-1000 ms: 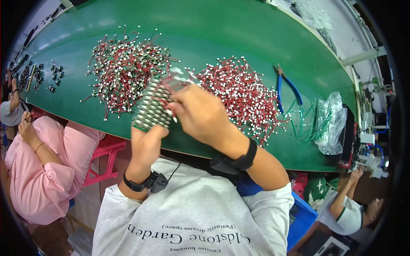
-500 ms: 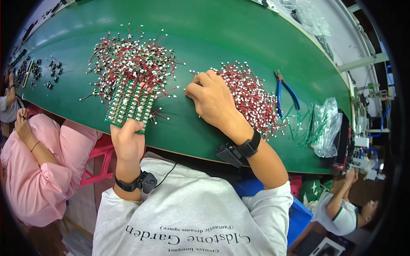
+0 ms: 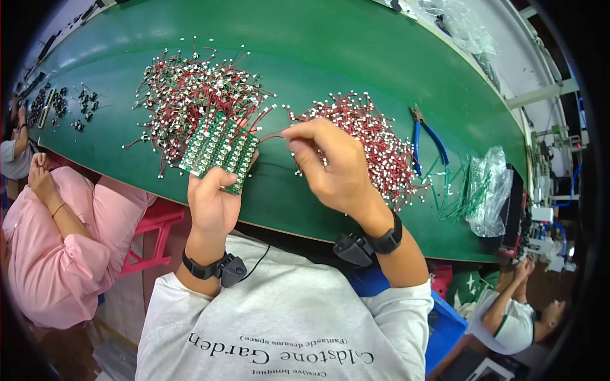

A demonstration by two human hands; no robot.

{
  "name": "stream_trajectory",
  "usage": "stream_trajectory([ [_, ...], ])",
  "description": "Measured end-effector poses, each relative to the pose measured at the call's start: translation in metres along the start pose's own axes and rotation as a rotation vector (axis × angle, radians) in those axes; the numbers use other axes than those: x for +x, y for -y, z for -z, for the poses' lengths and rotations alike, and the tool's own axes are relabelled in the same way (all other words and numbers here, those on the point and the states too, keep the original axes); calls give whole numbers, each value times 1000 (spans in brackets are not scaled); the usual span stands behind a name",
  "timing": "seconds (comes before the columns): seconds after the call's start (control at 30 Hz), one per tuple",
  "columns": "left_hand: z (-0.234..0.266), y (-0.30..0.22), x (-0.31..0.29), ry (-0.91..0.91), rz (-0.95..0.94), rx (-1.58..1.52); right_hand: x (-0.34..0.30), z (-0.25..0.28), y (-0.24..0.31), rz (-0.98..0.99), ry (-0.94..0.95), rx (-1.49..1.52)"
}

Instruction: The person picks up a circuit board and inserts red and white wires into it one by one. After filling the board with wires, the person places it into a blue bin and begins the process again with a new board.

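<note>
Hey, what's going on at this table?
A person is holding a green circuit board panel in the left hand. The right hand seems to pinch a red wire beside the panel's upper right side. Two heaps of red wires with white connectors, a left heap and a right heap, lie on the green table, with blue-handled cutters farther right.

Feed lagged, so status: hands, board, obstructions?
Left hand gripping green circuit board. Right hand holding red wire. Left wire pile just past board, may snag.
</note>
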State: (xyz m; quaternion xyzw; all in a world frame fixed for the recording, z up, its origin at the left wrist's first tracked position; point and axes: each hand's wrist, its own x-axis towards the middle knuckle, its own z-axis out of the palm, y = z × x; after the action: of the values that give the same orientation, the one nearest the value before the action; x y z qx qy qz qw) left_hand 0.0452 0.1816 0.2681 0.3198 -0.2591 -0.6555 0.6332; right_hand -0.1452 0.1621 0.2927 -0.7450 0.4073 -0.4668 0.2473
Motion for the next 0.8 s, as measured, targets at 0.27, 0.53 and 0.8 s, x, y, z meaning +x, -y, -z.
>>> stream_trajectory([
  [0.27,-13,12,-12,27,-50,88,-13,-21,-7,76,-30,-63],
  [0.53,-20,21,-19,26,-47,157,-15,-26,-14,-14,-97,-23],
  [0.8,-15,28,-19,44,-90,174,-18,-26,-17,-11,-88,-29],
])
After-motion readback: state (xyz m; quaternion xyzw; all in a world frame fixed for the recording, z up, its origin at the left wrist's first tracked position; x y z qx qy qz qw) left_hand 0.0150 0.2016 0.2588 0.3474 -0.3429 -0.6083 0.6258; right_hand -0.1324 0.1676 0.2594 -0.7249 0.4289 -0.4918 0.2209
